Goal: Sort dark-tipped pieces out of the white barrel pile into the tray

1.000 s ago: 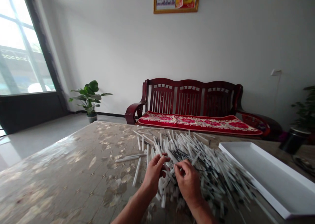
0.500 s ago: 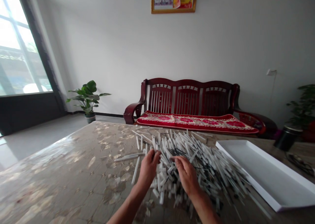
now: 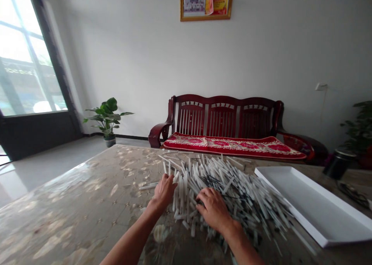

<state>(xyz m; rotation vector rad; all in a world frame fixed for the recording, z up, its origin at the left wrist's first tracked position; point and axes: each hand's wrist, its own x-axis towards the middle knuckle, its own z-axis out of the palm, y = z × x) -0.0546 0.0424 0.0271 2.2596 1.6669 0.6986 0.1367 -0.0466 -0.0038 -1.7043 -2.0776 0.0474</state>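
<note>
Left hand [image 3: 165,190]: fingers bent down at the 9 o'clock edge of the pile of pale tubes [image 3: 245,189]; grip not discernible. Right hand [image 3: 214,211]: fingers curled over the pile, 8 o'clock of its centre; cannot tell whether holding. Pile on patterned table [image 3: 90,210]. White tray [image 3: 322,206]: 3 o'clock. Wooden bench [image 3: 222,119]: 12 o'clock.

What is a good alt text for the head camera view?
A person's left hand and right hand are at a heap of thin white and dark sticks on a patterned table. A shallow white tray lies at right; a dark red wooden bench stands behind.
</note>
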